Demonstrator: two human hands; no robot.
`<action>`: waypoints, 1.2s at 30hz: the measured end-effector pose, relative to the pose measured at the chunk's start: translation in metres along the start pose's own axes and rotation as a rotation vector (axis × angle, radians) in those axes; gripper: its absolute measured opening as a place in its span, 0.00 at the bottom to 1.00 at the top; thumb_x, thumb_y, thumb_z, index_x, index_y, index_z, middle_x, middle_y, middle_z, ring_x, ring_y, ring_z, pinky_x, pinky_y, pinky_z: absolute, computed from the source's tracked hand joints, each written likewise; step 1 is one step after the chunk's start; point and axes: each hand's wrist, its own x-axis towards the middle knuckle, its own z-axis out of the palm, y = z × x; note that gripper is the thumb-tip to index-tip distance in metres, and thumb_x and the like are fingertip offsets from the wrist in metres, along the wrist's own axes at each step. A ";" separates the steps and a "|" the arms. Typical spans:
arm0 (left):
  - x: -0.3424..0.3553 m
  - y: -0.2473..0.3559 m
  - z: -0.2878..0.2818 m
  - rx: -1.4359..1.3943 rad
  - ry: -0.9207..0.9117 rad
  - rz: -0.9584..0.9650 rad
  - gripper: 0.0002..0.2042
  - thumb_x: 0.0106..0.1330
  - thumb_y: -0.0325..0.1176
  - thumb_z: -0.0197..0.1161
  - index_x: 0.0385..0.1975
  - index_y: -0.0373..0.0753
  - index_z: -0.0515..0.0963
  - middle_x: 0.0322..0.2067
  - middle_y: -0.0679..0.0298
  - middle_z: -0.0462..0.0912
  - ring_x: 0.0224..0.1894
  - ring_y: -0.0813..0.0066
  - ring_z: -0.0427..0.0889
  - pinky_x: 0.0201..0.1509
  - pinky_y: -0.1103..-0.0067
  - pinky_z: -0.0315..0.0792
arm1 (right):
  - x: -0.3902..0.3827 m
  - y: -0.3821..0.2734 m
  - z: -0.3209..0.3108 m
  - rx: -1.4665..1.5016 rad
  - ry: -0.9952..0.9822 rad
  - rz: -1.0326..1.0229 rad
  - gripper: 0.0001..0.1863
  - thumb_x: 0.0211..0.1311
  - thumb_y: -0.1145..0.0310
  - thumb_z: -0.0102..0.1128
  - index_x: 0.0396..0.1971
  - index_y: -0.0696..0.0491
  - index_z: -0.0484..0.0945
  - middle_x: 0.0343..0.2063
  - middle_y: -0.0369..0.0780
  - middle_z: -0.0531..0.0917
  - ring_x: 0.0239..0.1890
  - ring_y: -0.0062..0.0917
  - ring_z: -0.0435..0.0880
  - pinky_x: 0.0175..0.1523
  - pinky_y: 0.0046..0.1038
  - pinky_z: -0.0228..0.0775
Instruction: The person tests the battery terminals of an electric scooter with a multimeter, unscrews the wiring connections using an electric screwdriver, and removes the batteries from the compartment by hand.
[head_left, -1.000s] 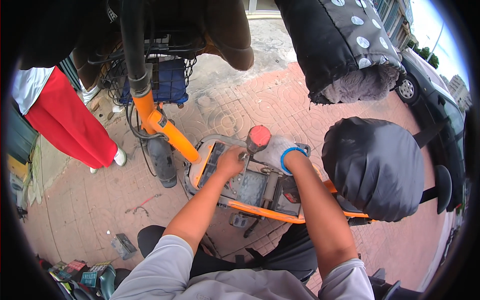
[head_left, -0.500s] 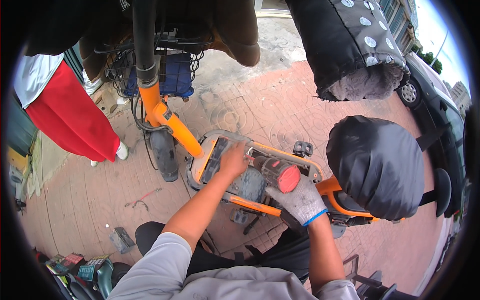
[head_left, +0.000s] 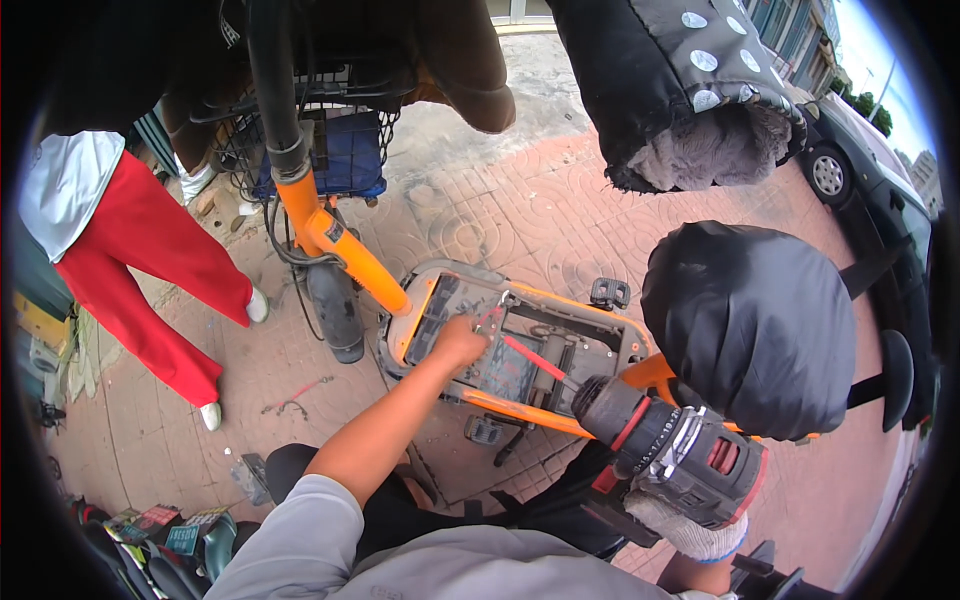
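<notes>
My right hand (head_left: 680, 522), in a pale knit glove with a blue cuff, grips a black and red cordless drill (head_left: 670, 440). A long bit with a red shaft (head_left: 537, 357) points from its chuck toward my left hand. Bare, my left hand (head_left: 460, 342) is at the front of the orange electric bike's uncovered footboard compartment (head_left: 560, 340). Its fingers are bent together by a small red and whitish piece (head_left: 490, 320); whether they hold it is unclear. Dusty parts and cables lie inside the compartment.
A black-covered saddle (head_left: 755, 330) and a padded handlebar muff (head_left: 700, 100) stand at the right. The front basket (head_left: 340, 150) is ahead. A person in red trousers (head_left: 160, 270) stands at the left. A red cord (head_left: 300, 395) lies on the paving; a dark car (head_left: 870, 200) is parked far right.
My right hand has drawn the drill back from the compartment, toward me and to the right, showing its long bit. My left hand has shifted slightly nearer. The person at the left has spread their legs.
</notes>
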 end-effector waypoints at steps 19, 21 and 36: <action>-0.041 0.042 -0.012 -0.573 0.040 -0.090 0.16 0.71 0.42 0.69 0.37 0.32 0.80 0.29 0.67 0.78 0.30 0.78 0.73 0.34 0.74 0.68 | 0.068 0.001 -0.079 1.282 0.561 0.181 0.25 0.77 0.62 0.53 0.63 0.66 0.68 0.32 0.44 0.83 0.15 0.13 0.73 0.19 0.14 0.72; -0.060 0.069 -0.036 -0.679 0.039 -0.108 0.15 0.71 0.41 0.68 0.35 0.34 0.80 0.29 0.67 0.78 0.30 0.77 0.72 0.35 0.73 0.67 | 0.068 0.000 -0.078 1.241 0.549 0.217 0.25 0.79 0.59 0.54 0.62 0.65 0.67 0.31 0.40 0.81 0.15 0.11 0.70 0.19 0.14 0.69; -0.236 0.126 -0.224 -1.044 0.110 0.204 0.10 0.76 0.38 0.65 0.34 0.42 0.75 0.25 0.76 0.66 0.26 0.86 0.62 0.34 0.81 0.63 | 0.064 0.016 -0.054 1.241 0.392 0.185 0.27 0.71 0.57 0.64 0.58 0.61 0.70 0.29 0.41 0.78 0.28 0.22 0.74 0.39 0.32 0.76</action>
